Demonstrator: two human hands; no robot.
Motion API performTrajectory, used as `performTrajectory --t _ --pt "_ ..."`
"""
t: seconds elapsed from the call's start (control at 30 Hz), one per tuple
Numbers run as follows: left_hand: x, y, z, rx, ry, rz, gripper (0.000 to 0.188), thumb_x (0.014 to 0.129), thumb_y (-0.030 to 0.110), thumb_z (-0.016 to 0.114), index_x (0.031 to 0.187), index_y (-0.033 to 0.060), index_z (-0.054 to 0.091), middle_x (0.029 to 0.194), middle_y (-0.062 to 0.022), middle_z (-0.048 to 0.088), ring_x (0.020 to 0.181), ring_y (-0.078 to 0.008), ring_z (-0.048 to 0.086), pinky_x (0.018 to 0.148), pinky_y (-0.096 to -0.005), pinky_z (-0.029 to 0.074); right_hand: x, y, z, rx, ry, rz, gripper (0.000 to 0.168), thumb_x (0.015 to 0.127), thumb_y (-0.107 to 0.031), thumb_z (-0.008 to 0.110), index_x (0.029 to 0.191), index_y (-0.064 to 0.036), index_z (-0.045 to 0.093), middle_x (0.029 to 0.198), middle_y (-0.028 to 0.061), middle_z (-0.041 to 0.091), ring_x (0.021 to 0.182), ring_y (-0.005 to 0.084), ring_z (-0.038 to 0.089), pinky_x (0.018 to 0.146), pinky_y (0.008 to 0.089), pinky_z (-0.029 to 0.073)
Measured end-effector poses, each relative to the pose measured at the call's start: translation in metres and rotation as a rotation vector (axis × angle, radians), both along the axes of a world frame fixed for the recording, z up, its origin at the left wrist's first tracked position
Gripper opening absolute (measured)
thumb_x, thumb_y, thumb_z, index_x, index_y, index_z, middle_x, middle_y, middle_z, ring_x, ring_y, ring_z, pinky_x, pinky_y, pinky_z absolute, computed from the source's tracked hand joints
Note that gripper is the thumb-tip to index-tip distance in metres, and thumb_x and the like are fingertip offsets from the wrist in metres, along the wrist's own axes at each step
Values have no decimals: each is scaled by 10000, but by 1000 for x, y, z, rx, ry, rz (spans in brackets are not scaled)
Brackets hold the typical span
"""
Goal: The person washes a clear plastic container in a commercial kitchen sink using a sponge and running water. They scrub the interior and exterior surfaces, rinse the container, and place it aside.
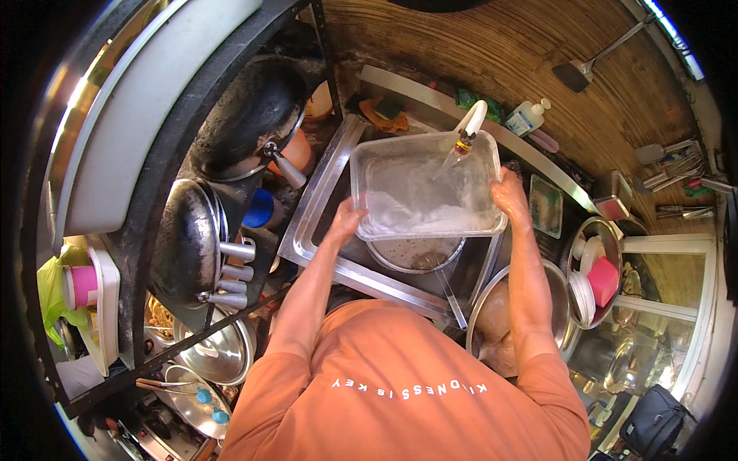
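A clear rectangular plastic tub (426, 184) is held over the metal sink (323, 230). Water runs into it from the white curved faucet (474, 117), and cloudy, moving water lies along its near side. My left hand (347, 220) grips the tub's left wall near its front corner. On the opposite end, my right hand (510, 196) holds the right rim, fingers partly hidden. Beneath the tub, in the sink, sits a round metal bowl (398, 262) of murky liquid, partly covered from sight. A metal handle (451, 297) slants out of that bowl over the sink's front edge.
Woks (184, 242) with metal handles stand on the left rack. Beside my right arm are a bowl of raw meat (490, 322) and a basin of dishes (594, 276). A pump bottle (527, 117) and a small clear container (546, 207) sit around the sink. A spatula (576, 75) hangs on the wall.
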State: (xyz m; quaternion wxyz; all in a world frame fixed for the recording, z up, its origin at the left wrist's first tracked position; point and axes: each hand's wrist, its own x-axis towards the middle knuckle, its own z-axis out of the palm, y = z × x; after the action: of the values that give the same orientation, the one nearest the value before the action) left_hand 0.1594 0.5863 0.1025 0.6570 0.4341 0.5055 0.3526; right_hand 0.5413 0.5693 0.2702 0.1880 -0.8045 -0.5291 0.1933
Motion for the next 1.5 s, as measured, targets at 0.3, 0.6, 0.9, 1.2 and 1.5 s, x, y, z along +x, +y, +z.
performTrajectory --t 0.3,0.6,0.9,1.2,1.5 --pt "11 31 104 412 647 -181 301 769 131 542 944 -93 641 984 -363 648 1003 -500 628 896 -535 486 68 -40 -143 -184 1035 -311 316 910 -80 605 1212 12 609 935 144 687 780 275 695 685 419 586" --pt "-4 27 246 755 1093 -210 193 776 116 559 856 -58 566 806 -330 631 810 -527 623 752 -582 496 -63 -6 -251 -77 1105 -237 211 903 -103 637 1058 41 647 887 124 668 698 222 650 582 375 548" --pt "27 -11 273 964 1081 -35 481 817 -64 500 1295 -79 449 1052 -322 628 950 -475 631 812 -519 507 -99 47 -262 32 746 -317 258 894 -171 681 1058 22 632 912 106 661 756 197 618 616 380 492" --pt "-6 -3 223 1072 846 125 593 819 -75 572 1399 -38 456 1272 -245 612 1062 -408 641 866 -447 530 -88 63 -155 252 737 -332 283 832 -173 757 1021 4 642 902 83 676 788 191 627 675 367 491" --pt "-26 -17 156 883 718 348 203 770 -100 567 969 -59 554 1263 -244 617 1029 -405 646 861 -421 517 -47 63 -159 240 737 -158 222 835 -118 703 1009 13 664 915 102 694 775 186 652 705 328 522"
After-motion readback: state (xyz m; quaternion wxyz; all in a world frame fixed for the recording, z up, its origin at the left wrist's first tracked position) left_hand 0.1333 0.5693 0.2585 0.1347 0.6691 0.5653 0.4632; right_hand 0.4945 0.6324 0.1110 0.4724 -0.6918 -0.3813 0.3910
